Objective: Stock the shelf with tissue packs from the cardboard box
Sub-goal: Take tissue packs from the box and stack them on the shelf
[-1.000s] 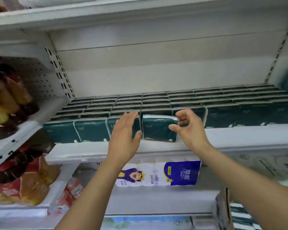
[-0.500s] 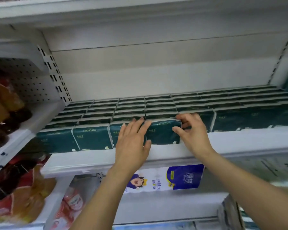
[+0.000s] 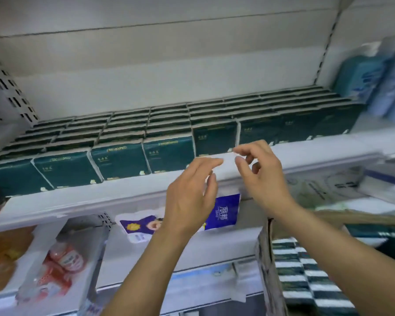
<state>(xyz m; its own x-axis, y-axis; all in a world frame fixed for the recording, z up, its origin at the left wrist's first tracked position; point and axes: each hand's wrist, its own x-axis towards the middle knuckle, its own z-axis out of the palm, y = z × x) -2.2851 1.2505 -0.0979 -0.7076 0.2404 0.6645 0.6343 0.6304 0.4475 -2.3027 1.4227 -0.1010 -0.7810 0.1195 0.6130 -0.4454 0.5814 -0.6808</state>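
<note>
Dark green tissue packs [image 3: 169, 156] fill the white shelf [image 3: 100, 199] in rows up to its front edge. The left hand [image 3: 189, 197] and right hand [image 3: 262, 179] hover before that edge, fingers loose, holding nothing. A brown cardboard box [image 3: 266, 270] stands below right.

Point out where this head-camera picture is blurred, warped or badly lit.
In the head view, blur smears the right edge, worst on the light blue packs and the cardboard box; the green tissue packs at centre, the left hand and the right hand read sharper; the wide-angle lens bends the shelf edge; light is flat, with no glare or hard shadow.
</note>
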